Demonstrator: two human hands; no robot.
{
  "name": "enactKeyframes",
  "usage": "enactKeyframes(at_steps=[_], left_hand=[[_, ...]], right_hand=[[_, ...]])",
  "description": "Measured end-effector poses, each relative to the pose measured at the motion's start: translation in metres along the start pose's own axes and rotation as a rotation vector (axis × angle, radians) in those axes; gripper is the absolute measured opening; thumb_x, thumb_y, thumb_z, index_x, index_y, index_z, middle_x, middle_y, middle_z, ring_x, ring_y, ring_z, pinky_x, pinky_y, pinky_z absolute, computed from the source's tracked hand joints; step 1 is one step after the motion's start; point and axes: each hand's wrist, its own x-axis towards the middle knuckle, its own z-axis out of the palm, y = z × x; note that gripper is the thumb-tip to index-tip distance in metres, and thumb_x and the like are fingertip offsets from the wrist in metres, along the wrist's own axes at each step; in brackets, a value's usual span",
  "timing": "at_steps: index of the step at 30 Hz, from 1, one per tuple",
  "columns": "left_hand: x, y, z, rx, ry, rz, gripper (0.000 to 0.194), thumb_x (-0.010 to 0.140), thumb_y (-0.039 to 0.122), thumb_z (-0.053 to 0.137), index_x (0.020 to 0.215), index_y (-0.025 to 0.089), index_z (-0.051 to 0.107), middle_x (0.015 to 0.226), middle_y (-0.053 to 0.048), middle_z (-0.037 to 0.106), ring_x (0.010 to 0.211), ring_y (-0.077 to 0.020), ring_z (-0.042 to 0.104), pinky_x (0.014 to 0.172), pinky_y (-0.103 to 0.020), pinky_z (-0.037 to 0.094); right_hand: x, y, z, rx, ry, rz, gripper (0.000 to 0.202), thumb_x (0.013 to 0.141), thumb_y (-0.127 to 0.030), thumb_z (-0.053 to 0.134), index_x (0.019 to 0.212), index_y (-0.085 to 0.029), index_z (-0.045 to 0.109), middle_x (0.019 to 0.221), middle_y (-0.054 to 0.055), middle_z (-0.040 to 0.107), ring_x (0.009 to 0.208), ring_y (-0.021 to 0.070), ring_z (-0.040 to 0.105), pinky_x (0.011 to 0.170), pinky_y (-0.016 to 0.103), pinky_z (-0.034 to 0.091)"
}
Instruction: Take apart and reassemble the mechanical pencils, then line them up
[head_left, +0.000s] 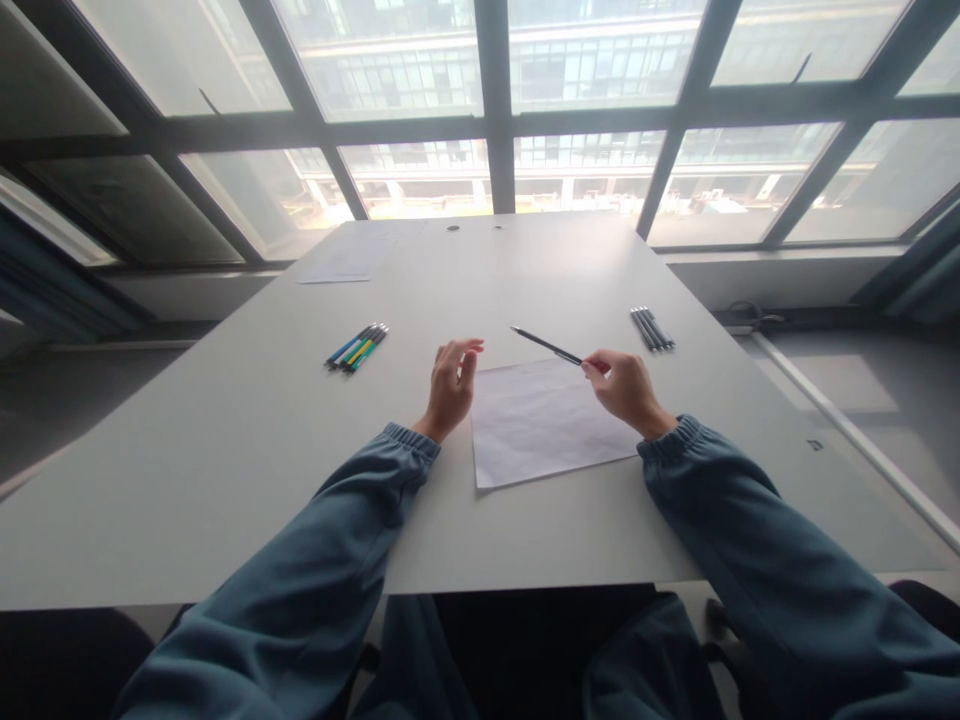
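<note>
Windows point(585, 60) in dark frames stood at 12 o'clock, beyond a broad white table point(225, 480). Two blue-sleeved arms reached in over its near edge, the left sleeve point(300, 560) from 7 o'clock and the right sleeve point(757, 530) from 5 o'clock, their cuffs gathered at the wrists. Between the forearms lay a white sheet point(540, 430), its near edge slightly slanted. Measured from that sheet, some paler papers point(337, 264) lay far off between 10 and 11 o'clock.

The left hand point(450, 388) was just beside the sheet's 9-to-10 o'clock side, empty, its wrist slightly bent, fingers loosely curved toward 1 o'clock and thumb raised near them. Whether it touched the table could not be told. The right hand point(626, 385) was over the sheet's 2 o'clock corner, angled toward 10 o'clock, with thumb and fingers pinching one end of a dark pen point(547, 345). The pen slanted across the sheet's far edge, its free tip pointing to 10 o'clock.

A group of coloured pens point(364, 350) rested at 10 o'clock, past the left hand; a row of dark pens point(651, 330) lay between 1 and 2 o'clock. Smallest were two discs point(453, 228) near the far edge, around 11 o'clock.
</note>
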Motion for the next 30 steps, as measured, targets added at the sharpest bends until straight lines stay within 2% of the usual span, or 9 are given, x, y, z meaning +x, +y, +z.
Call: enactKeyframes(at_steps=[5, 9, 14, 19, 23, 30], left_hand=[[0.001, 0.002, 0.000, -0.004, -0.036, 0.039, 0.050, 0.107, 0.049, 0.029, 0.102, 0.019, 0.068, 0.104, -0.008, 0.072, 0.103, -0.0217, 0.062, 0.097, -0.040, 0.046], [0.002, 0.003, 0.000, -0.022, -0.059, 0.046, 0.057, 0.107, 0.052, 0.024, 0.097, 0.020, 0.070, 0.103, -0.009, 0.072, 0.103, -0.0224, 0.063, 0.098, -0.042, 0.046], [0.001, 0.006, 0.000, -0.080, -0.061, 0.101, 0.055, 0.107, 0.050, 0.028, 0.093, 0.020, 0.071, 0.100, -0.008, 0.072, 0.102, -0.0223, 0.062, 0.098, -0.042, 0.046], [0.002, 0.007, 0.000, -0.062, -0.073, 0.102, 0.056, 0.107, 0.052, 0.028, 0.089, 0.020, 0.071, 0.101, -0.008, 0.071, 0.102, -0.0224, 0.062, 0.099, -0.043, 0.045], [0.001, 0.007, 0.000, -0.080, -0.091, 0.096, 0.057, 0.106, 0.053, 0.029, 0.087, 0.020, 0.072, 0.101, -0.008, 0.071, 0.102, -0.0227, 0.061, 0.098, -0.043, 0.046], [-0.003, 0.010, 0.001, -0.195, -0.234, 0.196, 0.051, 0.106, 0.050, 0.034, 0.090, 0.021, 0.073, 0.101, -0.008, 0.071, 0.102, -0.0226, 0.060, 0.097, -0.044, 0.047]], right_hand=[[0.017, 0.033, -0.023, -0.049, 0.124, 0.156, 0.019, 0.085, -0.030, 0.062, 0.076, -0.017, 0.073, 0.071, 0.007, 0.073, 0.071, 0.0228, 0.067, 0.076, 0.035, 0.050], [0.024, 0.063, -0.047, -0.104, 0.232, 0.282, 0.020, 0.086, -0.031, 0.061, 0.077, -0.017, 0.072, 0.075, 0.009, 0.074, 0.071, 0.0233, 0.067, 0.072, 0.034, 0.049], [0.026, 0.087, -0.063, -0.251, 0.300, 0.419, 0.020, 0.087, -0.030, 0.059, 0.083, -0.016, 0.074, 0.083, 0.014, 0.076, 0.079, 0.0267, 0.067, 0.077, 0.037, 0.050], [0.026, 0.087, -0.051, -0.417, 0.231, 0.545, 0.024, 0.090, -0.032, 0.056, 0.091, -0.018, 0.075, 0.092, 0.016, 0.075, 0.091, 0.0317, 0.068, 0.081, 0.041, 0.050], [0.027, 0.079, -0.034, -0.520, 0.138, 0.565, 0.030, 0.093, -0.029, 0.049, 0.096, -0.016, 0.076, 0.097, 0.020, 0.073, 0.095, 0.0339, 0.068, 0.084, 0.044, 0.050], [0.030, 0.076, -0.022, -0.592, 0.030, 0.563, 0.034, 0.096, -0.028, 0.045, 0.104, -0.013, 0.074, 0.103, 0.023, 0.072, 0.100, 0.0346, 0.069, 0.087, 0.045, 0.050]])
